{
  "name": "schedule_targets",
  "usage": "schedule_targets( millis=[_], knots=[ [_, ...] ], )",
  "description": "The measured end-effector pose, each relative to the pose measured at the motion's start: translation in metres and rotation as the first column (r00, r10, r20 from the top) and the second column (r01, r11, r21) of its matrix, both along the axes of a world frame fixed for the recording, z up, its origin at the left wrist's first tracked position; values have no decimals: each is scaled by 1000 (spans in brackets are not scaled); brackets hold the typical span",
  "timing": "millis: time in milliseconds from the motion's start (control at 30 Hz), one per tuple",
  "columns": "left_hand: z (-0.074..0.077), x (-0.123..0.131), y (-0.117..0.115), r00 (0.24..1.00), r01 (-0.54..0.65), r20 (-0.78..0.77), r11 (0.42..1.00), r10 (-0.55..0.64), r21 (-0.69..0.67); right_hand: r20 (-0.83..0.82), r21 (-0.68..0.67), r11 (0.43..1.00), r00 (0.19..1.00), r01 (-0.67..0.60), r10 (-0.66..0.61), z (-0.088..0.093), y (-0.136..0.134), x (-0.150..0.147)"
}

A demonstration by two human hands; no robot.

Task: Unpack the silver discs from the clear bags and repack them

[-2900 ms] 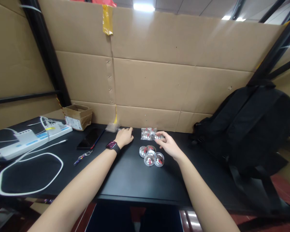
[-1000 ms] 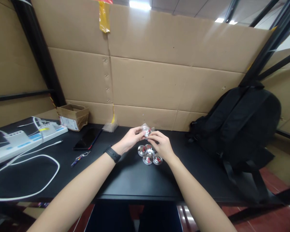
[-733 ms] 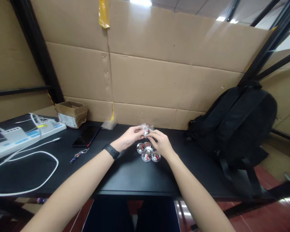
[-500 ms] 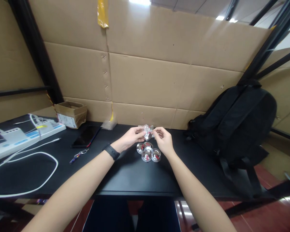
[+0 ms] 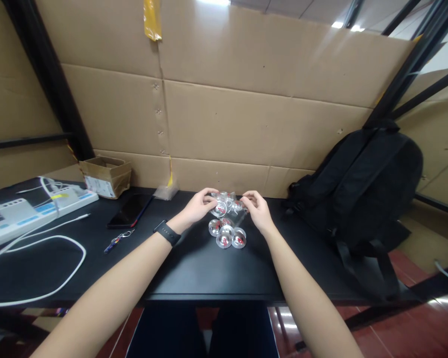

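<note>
Clamping left hand (image 5: 198, 205) and right hand (image 5: 258, 212) on a clear bag (image 5: 229, 198) holding silver-and-red parts (image 5: 220, 209), near the back edge of the counter (image 5: 209, 278), just behind loose silver discs (image 5: 227, 234).

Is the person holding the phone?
No, the phone lies flat on the table, and the left hand and right hand pinch a small clear packet.

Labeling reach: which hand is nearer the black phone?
Left. The left hand sits right of the phone, holding the clear packet; the right hand holds the packet's other end, farther from the phone.
</note>
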State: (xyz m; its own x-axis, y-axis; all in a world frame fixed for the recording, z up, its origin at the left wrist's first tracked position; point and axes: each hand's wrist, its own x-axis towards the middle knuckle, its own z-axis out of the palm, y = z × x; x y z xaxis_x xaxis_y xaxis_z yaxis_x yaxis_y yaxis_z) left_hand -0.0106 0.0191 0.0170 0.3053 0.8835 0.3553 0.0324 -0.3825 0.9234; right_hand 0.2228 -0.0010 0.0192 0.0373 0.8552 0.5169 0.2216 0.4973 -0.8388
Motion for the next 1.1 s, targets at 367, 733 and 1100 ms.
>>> schedule_targets(
  millis=[367,733,1100],
  knots=[
    [13,10,-15,973,-47,-202,950,113,308,128,-75,969,961,-237,245,-14,0,-18],
    [-15,21,2,1000,-6,-16,991,8,135,-146,-82,992,986,-97,85,-10,3,-15],
    [-9,23,-5,996,-55,73,988,44,143,-141,-112,983,981,-146,130,-6,-6,-24]
  ],
)
